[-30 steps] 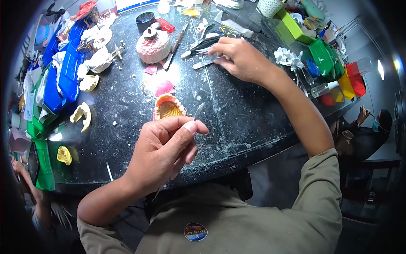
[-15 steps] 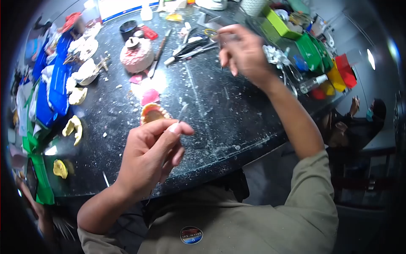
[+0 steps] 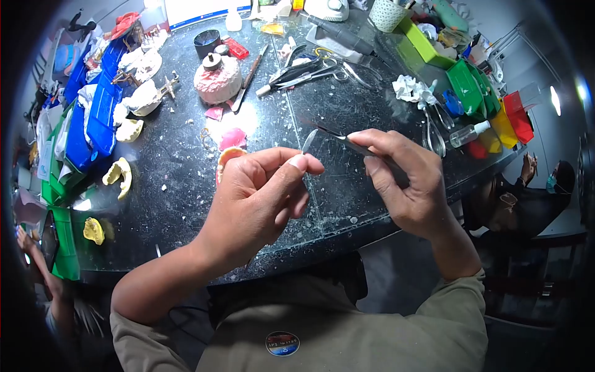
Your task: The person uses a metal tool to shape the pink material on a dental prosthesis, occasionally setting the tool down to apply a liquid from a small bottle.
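Observation:
My left hand [image 3: 263, 192] is closed in a pinch on a slim tool with a pale, leaf-shaped tip [image 3: 310, 140]; its lower part is mostly hidden by the fingers. Opposite it, my right hand [image 3: 406, 177] grips a slender dark tool with a narrow pointed end [image 3: 330, 131], whose exact kind I cannot make out. The two tips are close together, with a small gap. Behind my left hand, a denture model [image 3: 228, 155] is largely covered. Just beyond it lies a bright pink piece [image 3: 232, 137] of material on the dark bench.
A pink-and-white flask-like block [image 3: 217, 80] stands near a long knife [image 3: 251, 77]. Scissors and pliers [image 3: 310, 71] lie at the back, beside a handpiece [image 3: 341, 36]. Blue bins [image 3: 102, 111] line the left; a spray bottle [image 3: 469, 134] lies right. Other people sit on both sides.
My right hand has come down and nearer from the back of the bench, now with a dark tool in it. My left hand has moved slightly right and up, keeping its pinch.

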The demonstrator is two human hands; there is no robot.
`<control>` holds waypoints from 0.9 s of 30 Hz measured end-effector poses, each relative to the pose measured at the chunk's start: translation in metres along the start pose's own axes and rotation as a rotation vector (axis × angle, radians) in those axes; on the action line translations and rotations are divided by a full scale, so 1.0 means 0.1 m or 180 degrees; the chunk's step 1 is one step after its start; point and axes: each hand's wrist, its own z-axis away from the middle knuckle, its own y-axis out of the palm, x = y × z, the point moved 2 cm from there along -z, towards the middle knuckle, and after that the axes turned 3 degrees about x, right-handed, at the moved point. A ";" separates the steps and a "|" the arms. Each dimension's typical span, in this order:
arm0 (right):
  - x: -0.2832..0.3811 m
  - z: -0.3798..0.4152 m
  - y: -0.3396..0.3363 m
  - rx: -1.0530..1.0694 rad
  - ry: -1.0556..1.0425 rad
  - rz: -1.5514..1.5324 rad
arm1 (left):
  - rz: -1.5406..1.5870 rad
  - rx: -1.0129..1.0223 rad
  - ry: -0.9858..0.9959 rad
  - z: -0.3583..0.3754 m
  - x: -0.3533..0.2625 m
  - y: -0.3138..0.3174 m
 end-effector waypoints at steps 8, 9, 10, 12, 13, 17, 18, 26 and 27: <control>0.00 0.07 0.02 -0.0112 0.0016 0.0309 | -0.0144 -0.0033 0.0022 0.01 -0.01 0.08; 0.01 0.08 0.01 -0.0139 0.0029 0.0319 | -0.0124 -0.0028 0.0031 0.01 -0.01 0.08; 0.02 0.09 0.01 -0.0151 0.0083 0.0301 | -0.0104 -0.0025 0.0040 0.01 0.00 0.09; 0.05 0.10 0.00 -0.0174 0.0193 0.0263 | -0.0110 -0.0009 0.0131 0.01 0.01 0.09; 0.05 0.10 -0.01 -0.0167 0.0227 0.0297 | -0.0134 0.0006 0.0212 0.01 0.02 0.10; -0.07 0.12 -0.03 -0.0260 0.0295 0.0826 | -0.0536 -0.0015 0.0376 0.04 0.00 0.13; -0.19 0.13 -0.02 -0.0324 0.0309 0.1052 | -0.0967 0.0033 0.0840 0.10 -0.03 0.16; -0.05 0.08 -0.04 -0.0402 -0.0218 0.0234 | -0.0033 -0.0017 0.0370 -0.01 0.05 0.04; -0.03 0.11 0.00 -0.0252 -0.0121 0.0186 | -0.0108 -0.0019 0.0339 0.00 0.06 0.06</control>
